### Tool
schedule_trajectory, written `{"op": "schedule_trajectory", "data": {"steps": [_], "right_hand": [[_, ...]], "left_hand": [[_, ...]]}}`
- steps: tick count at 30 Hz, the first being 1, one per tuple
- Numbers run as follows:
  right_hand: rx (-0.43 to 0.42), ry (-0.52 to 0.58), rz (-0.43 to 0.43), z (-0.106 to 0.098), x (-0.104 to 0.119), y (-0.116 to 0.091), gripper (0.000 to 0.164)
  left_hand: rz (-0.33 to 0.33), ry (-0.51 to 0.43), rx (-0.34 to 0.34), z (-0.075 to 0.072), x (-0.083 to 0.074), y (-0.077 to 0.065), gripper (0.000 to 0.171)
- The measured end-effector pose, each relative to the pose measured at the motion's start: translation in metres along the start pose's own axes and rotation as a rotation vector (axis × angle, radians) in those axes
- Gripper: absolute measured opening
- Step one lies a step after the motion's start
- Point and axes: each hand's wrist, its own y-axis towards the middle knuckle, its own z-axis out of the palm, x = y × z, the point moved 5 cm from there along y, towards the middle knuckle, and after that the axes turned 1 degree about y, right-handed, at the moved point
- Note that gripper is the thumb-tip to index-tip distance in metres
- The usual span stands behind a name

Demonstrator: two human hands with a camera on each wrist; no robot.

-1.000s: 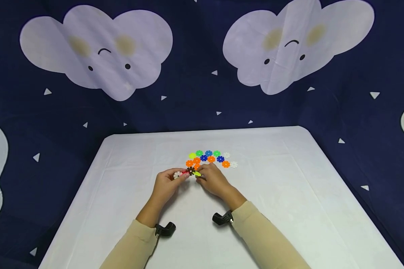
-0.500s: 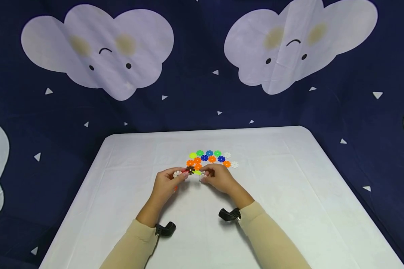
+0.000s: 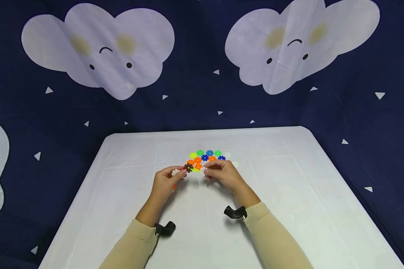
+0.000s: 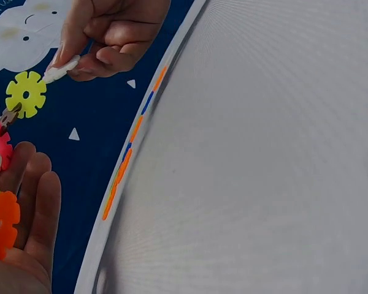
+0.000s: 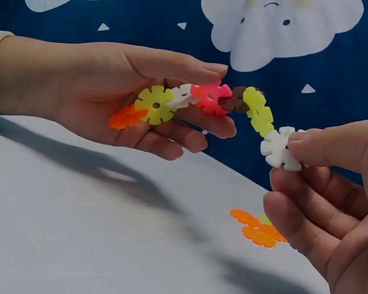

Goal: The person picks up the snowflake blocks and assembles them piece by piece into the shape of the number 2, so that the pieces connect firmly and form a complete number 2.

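My left hand holds a chain of notched, flower-shaped plastic discs above the table. In the right wrist view the chain runs from an orange disc through a yellow disc, a white one and a pink disc, which lies under the thumb. A brown disc and another yellow disc follow beyond the fingers. Thumb and fingers of my right hand pinch a white disc at the chain's far end. Its edge meets that yellow disc; how deep the slots engage, I cannot tell.
Several loose discs lie on the white table just beyond my hands, among them a green disc, a blue disc and an orange disc. A dark blue cloth with clouds hangs behind.
My right hand has shifted right and slightly up, and the white disc in its pinch has come into sight. The left hand has risen a little with the chain.
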Motion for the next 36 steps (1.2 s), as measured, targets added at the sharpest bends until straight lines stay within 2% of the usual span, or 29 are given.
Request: {"op": "schedule_trajectory", "data": {"steps": [8, 14, 25, 32, 36], "right_hand": [[0.025, 0.010, -0.026, 0.003, 0.001, 0.000, 0.015], [0.044, -0.017, -0.053, 0.004, 0.003, 0.000, 0.015], [0.052, -0.087, -0.097, 0.004, 0.003, -0.001, 0.013], [0.045, -0.097, -0.076, 0.005, 0.000, -0.001, 0.014], [0.043, -0.100, -0.058, 0.006, -0.001, -0.002, 0.015]], "left_hand": [[0.014, -0.014, -0.002, 0.000, 0.001, 0.001, 0.020], [0.010, -0.035, 0.033, 0.002, -0.001, 0.000, 0.020], [0.039, 0.086, 0.098, 0.001, -0.006, -0.001, 0.020], [0.041, 0.144, 0.122, 0.003, -0.011, -0.001, 0.022], [0.068, 0.201, 0.113, 0.004, -0.013, 0.000, 0.022]]}}
